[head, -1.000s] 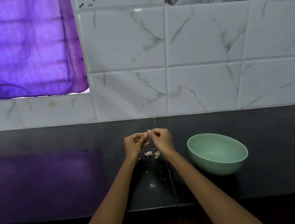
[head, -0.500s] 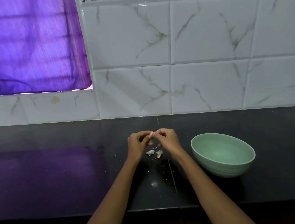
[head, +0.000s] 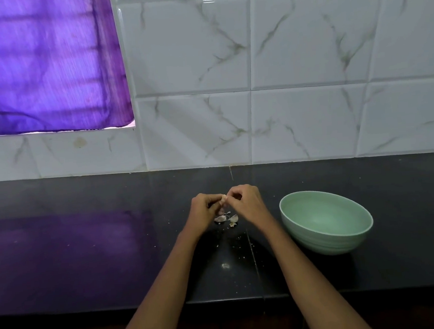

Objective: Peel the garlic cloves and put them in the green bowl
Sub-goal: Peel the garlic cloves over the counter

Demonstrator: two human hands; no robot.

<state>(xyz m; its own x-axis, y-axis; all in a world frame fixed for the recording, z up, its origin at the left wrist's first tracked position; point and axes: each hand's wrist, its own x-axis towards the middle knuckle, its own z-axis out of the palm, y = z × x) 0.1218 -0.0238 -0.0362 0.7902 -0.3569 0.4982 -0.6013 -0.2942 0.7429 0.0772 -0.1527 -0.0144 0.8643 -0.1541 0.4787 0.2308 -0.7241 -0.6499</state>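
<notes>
1. While both my forearms reach out over the black counter [head: 399,253], my left hand [head: 204,209] and my right hand [head: 244,201] meet above it, knuckles almost touching, fingers curled inward on each.
2. Between their fingertips sits a garlic clove [head: 223,198], small and pale. My left fingers hold it from one side and my right thumb and forefinger pinch it from the other. How much skin is on it I cannot tell; it is too small to see.
3. Just below my hands, on the counter, lie loose garlic pieces [head: 226,218], two or three pale bits close together. Whether they are cloves or shed skins I cannot tell.
4. Tiny flecks of peel [head: 225,265] are scattered on the counter nearer to me, between my forearms.
5. To the right of my right hand stands the green bowl [head: 328,241], upright, near my wrist but not touching it. Its inside is in plain view, a smooth pale green with nothing that I can see lying in it.
6. Behind the counter rises a wall of white marbled tiles [head: 189,62], and at the upper left hangs a purple curtain [head: 42,64], whose colour reflects on the left part of the counter's glossy top.
</notes>
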